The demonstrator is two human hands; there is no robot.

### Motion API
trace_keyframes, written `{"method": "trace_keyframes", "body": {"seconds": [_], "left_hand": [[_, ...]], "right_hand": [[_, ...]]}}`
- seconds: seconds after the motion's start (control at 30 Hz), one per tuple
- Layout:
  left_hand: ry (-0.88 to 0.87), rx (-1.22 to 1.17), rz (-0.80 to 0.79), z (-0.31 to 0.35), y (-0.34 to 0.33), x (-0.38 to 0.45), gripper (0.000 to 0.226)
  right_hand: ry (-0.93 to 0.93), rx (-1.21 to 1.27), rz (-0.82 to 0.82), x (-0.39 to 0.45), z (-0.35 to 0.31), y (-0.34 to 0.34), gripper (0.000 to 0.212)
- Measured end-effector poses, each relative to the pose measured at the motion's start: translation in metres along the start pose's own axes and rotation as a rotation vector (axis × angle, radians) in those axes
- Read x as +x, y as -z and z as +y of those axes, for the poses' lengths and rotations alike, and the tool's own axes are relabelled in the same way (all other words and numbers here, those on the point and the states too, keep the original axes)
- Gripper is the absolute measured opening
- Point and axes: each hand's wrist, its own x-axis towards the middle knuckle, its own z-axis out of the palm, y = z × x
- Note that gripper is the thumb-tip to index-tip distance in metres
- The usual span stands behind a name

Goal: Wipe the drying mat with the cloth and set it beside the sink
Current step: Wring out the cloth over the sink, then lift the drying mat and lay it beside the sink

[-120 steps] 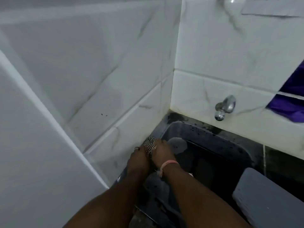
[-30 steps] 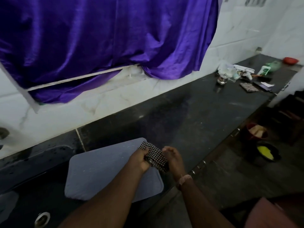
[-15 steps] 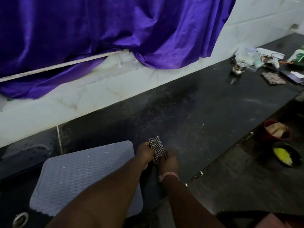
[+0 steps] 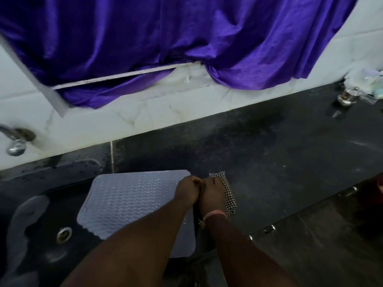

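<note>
The grey drying mat (image 4: 132,201) lies partly over the dark sink (image 4: 41,220) and partly on the black tabletop (image 4: 269,154), its ribbed face up and its right edge hidden under the person's forearms. At the mat's upper right corner the two hands meet, touching each other. The left hand (image 4: 187,192) is curled into a loose fist over the mat's right edge; whether it pinches the mat or a part of the cloth I cannot tell. The right hand (image 4: 212,196), with a pink band at the wrist, lies just right of the mat on top of the black-and-white checked cloth (image 4: 229,193), fingers bent down onto it; the cloth sits flat on the tabletop and shows along the hand's far and right sides. Left of the mat, the sink drain (image 4: 64,234) shows in the basin, and a metal tap (image 4: 15,141) sticks out from the white tiled wall (image 4: 145,112) behind it. Above the mat a purple curtain (image 4: 165,38) hangs over the wall. Far right of the mat, a small steel pot (image 4: 347,98) stands at the wall.
</note>
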Motion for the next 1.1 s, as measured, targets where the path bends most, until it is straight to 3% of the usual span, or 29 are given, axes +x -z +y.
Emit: {"method": "trace_keyframes", "body": {"seconds": [0.13,0.27,0.5,0.6,0.73,0.8,0.87,0.97,1.03,1.1], "left_hand": [[0.03,0.05,0.076,-0.047,0.043,-0.007,0.014],[0.164,0.04,0.212,-0.097,0.079,-0.02,0.018],[0.43,-0.032,0.414,-0.184,0.137,-0.06,0.034],[0.53,-0.052,0.574,-0.212,0.16,-0.076,0.04],[0.633,-0.099,0.587,-0.237,0.181,-0.09,0.033],[0.646,-0.262,0.527,-0.243,0.186,-0.089,0.031],[0.59,-0.378,0.466,-0.251,0.185,-0.09,0.015],[0.58,-0.55,0.517,-0.265,0.183,-0.09,0.021],[0.591,-0.561,0.537,-0.276,0.186,-0.087,0.009],[0.602,-0.601,0.56,-0.28,0.19,-0.086,0.001]], "right_hand": [[0.088,0.129,-0.132,-0.002,-0.039,-0.004,0.023],[-0.038,0.136,-0.231,-0.009,-0.066,-0.018,0.028],[-0.319,0.048,-0.235,-0.021,-0.076,-0.037,0.055],[-0.396,0.017,-0.217,-0.023,-0.084,-0.042,0.065],[-0.51,0.112,-0.246,-0.015,-0.084,-0.044,0.081],[-0.549,0.161,-0.279,-0.008,-0.08,-0.042,0.078],[-0.539,0.182,-0.276,-0.008,-0.078,-0.043,0.07],[-0.448,0.261,-0.194,-0.012,-0.079,-0.045,0.043],[-0.393,0.324,-0.144,-0.018,-0.086,-0.043,0.025],[-0.311,0.323,-0.139,-0.025,-0.095,-0.037,0.02]]}}
